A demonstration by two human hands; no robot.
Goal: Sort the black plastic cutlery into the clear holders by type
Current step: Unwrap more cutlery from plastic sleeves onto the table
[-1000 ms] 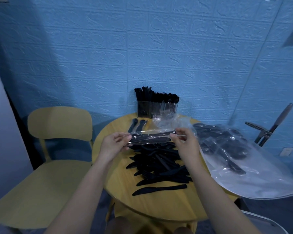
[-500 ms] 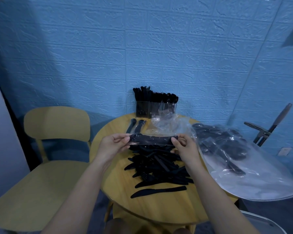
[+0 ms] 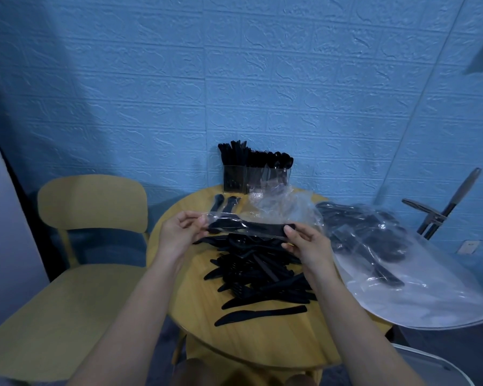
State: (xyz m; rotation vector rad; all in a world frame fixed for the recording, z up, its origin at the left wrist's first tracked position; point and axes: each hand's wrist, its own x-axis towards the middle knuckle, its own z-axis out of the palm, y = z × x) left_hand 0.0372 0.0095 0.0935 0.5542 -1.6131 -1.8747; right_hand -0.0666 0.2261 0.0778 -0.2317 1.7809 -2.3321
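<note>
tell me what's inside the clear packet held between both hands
Black plastic cutlery shows through the clear packet, gripped by the left hand and right hand. How many pieces, and their types, can't be told.

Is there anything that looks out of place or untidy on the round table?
Yes. The large clear plastic bag of black cutlery hangs over the round yellow table's right edge, and one black plastic knife lies apart from the loose pile of black cutlery.

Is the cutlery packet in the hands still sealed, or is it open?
Cannot tell. The clear packet is stretched flat between the left hand and right hand, black cutlery still inside; no tear or open end shows.
</note>
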